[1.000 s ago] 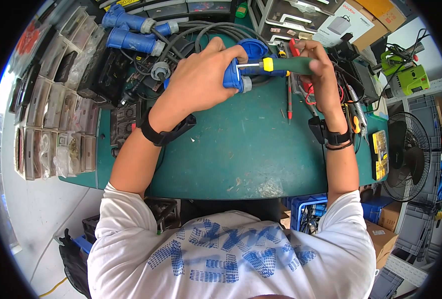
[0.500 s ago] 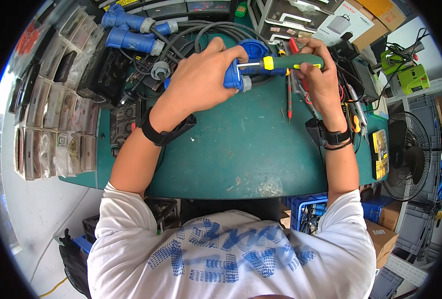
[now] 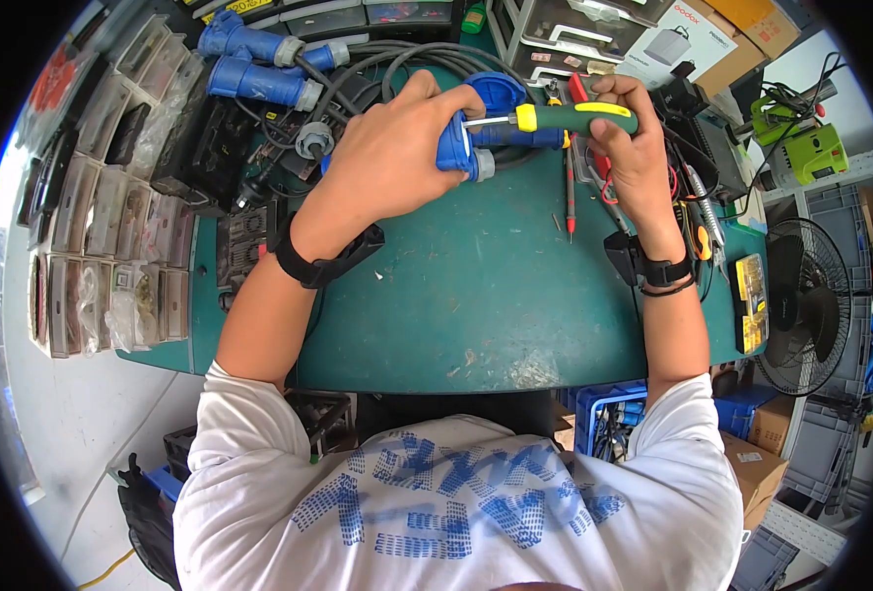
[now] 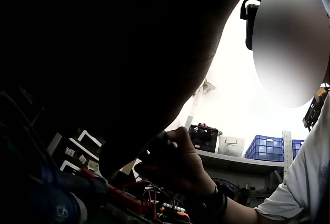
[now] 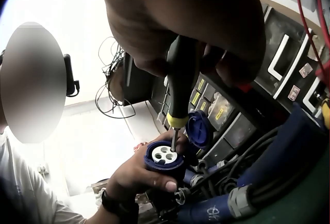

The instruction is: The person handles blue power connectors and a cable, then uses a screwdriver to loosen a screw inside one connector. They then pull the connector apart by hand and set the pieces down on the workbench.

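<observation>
My left hand grips a blue industrial socket connector, its face turned to the right. In the right wrist view, the white round insert shows several holes, and the hinged blue lid hangs open beside it. My right hand pinches a screwdriver's green-and-yellow handle between thumb and fingers. The metal shaft points into the connector, its tip at the edge of the white face. The left wrist view is mostly dark, blocked by the left hand.
Blue plugs and coiled black cable lie at the back left. A red test probe and other tools are at the right, with a yellow bit case near the right edge. Drawer units border the green table.
The right fingers have shifted round the handle, which has turned so its yellow strip now shows. The connector has tilted slightly; the left hand keeps its grip.
</observation>
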Demonstrator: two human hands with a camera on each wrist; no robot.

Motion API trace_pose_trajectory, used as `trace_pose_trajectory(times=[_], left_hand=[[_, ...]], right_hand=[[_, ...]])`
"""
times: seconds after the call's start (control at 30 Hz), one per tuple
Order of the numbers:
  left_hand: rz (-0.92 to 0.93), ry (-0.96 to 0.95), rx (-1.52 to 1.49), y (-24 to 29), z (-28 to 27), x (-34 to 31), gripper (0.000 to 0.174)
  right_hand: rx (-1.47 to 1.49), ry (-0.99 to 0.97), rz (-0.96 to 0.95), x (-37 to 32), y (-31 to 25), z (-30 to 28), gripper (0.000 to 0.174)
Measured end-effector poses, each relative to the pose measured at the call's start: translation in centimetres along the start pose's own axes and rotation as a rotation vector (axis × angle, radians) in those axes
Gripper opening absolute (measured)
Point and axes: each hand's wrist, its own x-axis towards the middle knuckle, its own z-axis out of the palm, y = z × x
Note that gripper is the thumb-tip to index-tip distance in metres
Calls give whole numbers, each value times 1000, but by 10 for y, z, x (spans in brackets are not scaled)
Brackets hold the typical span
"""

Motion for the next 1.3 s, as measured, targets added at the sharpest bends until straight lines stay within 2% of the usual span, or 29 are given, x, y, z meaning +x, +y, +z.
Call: trace_pose_trajectory(times=[0.07, 0.17, 0.2, 0.3, 0.33, 0.43, 0.47, 0.57, 0.6, 0.7, 0.73, 0.83, 1.0, 1.1, 1.27, 1.3], left_hand=[[-5, 3, -5, 0, -1, 0, 60], [-31, -19, 9, 1, -2, 0, 59], [-31, -19, 9, 1, -2, 0, 59], [11, -18, 4, -1, 0, 0, 54], [13, -19, 4, 0, 0, 0, 54], [-18, -9, 11, 0, 0, 0, 58], [-18, -9, 10, 0, 1, 0, 58], [-5, -6, 7, -1, 1, 0, 58], [-6, -6, 7, -1, 0, -1, 58], [-20, -13, 11, 0, -1, 0, 58], [-20, -13, 11, 0, -1, -1, 58], [-4, -17, 15, 0, 1, -1, 58], [11, -17, 2, 0, -1, 0, 52], [0, -35, 11, 1, -2, 0, 52], [18, -7, 3, -2, 0, -1, 52], [9, -15, 12, 0, 0, -1, 54]], right_hand=[[29, 21, -68, 0, 2, 0, 35], [205, -83, 161, 1, -12, -13, 30], [206, -84, 161, 3, -15, -18, 30], [9, -235, 488, 9, -23, -31, 41], [9, -233, 488, 7, -23, -29, 41], [-112, -121, 231, 0, -23, -10, 46], [-113, -120, 232, -1, -21, -5, 46], [-44, 51, -62, -2, -11, 8, 42], [-43, 50, -62, -2, -11, 8, 42], [226, 3, 188, 1, -14, -3, 33], [226, 3, 188, 3, -15, -9, 33], [92, -242, 445, 9, -19, -29, 35], [68, -109, 323, 2, -19, -9, 38], [-38, -12, 34, 0, -10, -2, 32], [89, -76, 63, 3, -17, -10, 31], [91, -137, 179, 5, -23, -17, 31]])
